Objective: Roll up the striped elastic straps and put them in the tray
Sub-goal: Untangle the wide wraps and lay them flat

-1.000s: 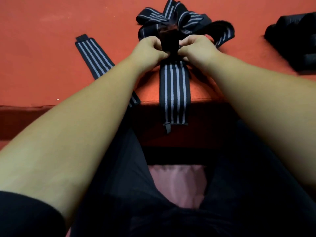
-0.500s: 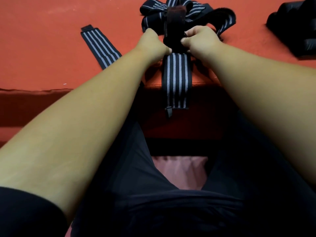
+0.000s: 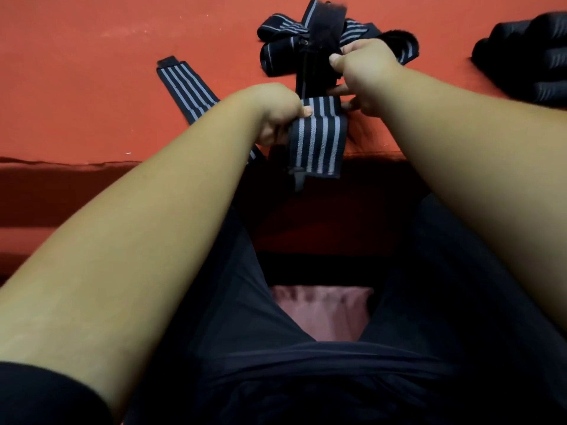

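The striped strap [image 3: 319, 142] at the near table edge is thick woven cloth. Tiny slanted lines show in the weave, and it looks matt. The fuzzy patch [image 3: 326, 32] at its far end is black, soft and hairy. The flat strap [image 3: 184, 84] on the left is the same matt woven cloth. The red table cover [image 3: 92, 87] is dull and a bit rough. The trousers [image 3: 306, 378] are thin, smooth dark cloth. The pink cloth [image 3: 322, 314] between the legs is smooth with a little shine.
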